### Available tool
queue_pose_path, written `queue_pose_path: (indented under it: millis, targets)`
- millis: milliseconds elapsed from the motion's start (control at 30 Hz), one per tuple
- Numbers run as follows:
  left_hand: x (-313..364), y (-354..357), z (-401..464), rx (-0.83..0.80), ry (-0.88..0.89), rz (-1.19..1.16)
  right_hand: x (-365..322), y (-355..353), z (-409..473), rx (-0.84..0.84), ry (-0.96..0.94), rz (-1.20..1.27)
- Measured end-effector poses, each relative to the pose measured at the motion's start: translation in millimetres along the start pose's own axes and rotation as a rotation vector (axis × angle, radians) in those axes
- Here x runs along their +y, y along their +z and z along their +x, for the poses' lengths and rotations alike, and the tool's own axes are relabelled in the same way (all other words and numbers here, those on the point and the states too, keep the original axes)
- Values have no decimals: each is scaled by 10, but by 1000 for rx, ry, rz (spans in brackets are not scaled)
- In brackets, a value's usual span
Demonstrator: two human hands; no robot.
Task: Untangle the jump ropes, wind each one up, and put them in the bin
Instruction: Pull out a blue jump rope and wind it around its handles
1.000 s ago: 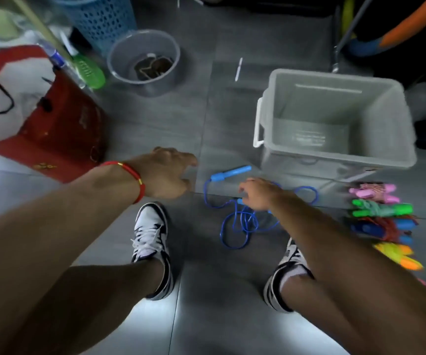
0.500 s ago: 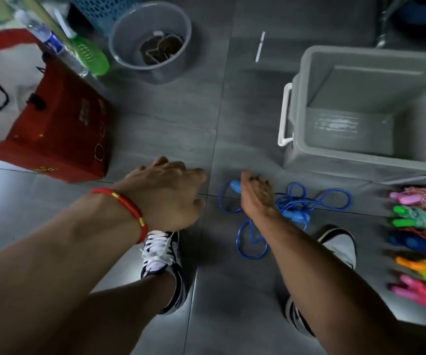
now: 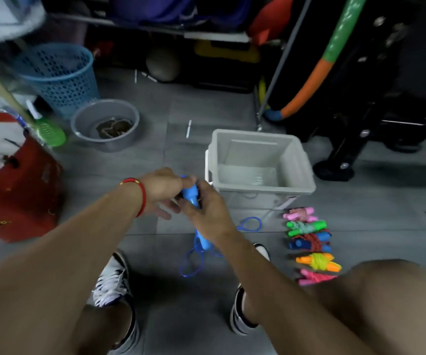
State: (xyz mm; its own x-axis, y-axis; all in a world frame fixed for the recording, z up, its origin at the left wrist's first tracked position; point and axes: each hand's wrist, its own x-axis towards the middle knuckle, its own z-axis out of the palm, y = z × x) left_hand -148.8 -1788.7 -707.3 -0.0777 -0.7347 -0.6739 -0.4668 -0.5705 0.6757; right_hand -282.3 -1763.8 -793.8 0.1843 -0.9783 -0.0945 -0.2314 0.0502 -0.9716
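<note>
1. Centrally, the left hand (image 3: 163, 190) and right hand (image 3: 206, 213) are held together above the floor, both closed on one blue handle (image 3: 191, 195) of the blue jump rope (image 3: 194, 262); the left pinches its upper end, the right is wrapped round its lower part.
2. The gripped handle is held roughly upright, tilted slightly away; its long axis runs from the hands down toward the floor.
3. A second blue handle (image 3: 203, 242) is seen just below the right wrist, partly hidden; whether it hangs or lies on the floor cannot be told.
4. The cord is trailed downward from the hands in loose loops between the two shoes, with one loop (image 3: 250, 224) lying to the right, near the bin's base.
5. The grey bin (image 3: 296, 160) is placed just beyond and to the right of the hands, nearer the right hand; nothing is seen in it.
6. Five wound ropes (image 3: 309, 245) are lined up on the floor right of the bin's near corner.
7. Judgement: winding the cord round the paired handles is likely the coming step, the slack lying directly below.
</note>
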Motion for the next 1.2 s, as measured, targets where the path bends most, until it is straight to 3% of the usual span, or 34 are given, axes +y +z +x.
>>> queue_pose_path:
  millis: [100, 167, 267, 333, 367, 467, 633, 733, 800, 933, 1067, 1200]
  targets:
    - [-43, 136, -175, 15, 89, -168, -197, -248, -233, -38, -124, -211]
    - [-128, 209, -279, 13, 150, -187, -323, -407, -324, -129, -217, -490]
    - [-213, 185, -400, 139, 347, 293, -617, -598, -374, -250, -101, -960]
    - [-201, 133, -569, 173, 487, 585, -798, -677, -317, -320, -86, -978]
    - [-193, 115, -645, 130, 547, 587, -896, -689, -295, -399, -107, -909]
    - [-217, 0, -801, 17, 623, 265, -943, -681, -157, -636, -84, -719]
    - [-619, -527, -804, 513, 457, -45, -662, -869, 98, -692, 147, -996]
    - [-986, -820, -760, 730, 226, -180, -620, -889, 216, -527, 41, -1086]
    - [-1146, -934, -730, 775, 87, -126, -656, -830, 264, -421, -45, -962]
    - [-1054, -769, -711, 537, -100, 397, -907, -664, 273, -360, -195, -558]
    - [-911, -558, -624, 336, -107, 318, -1120, -526, 184, -427, -366, -559]
    - [-806, -498, -554, 319, 31, 254, -1158, -425, 141, -473, -429, -700]
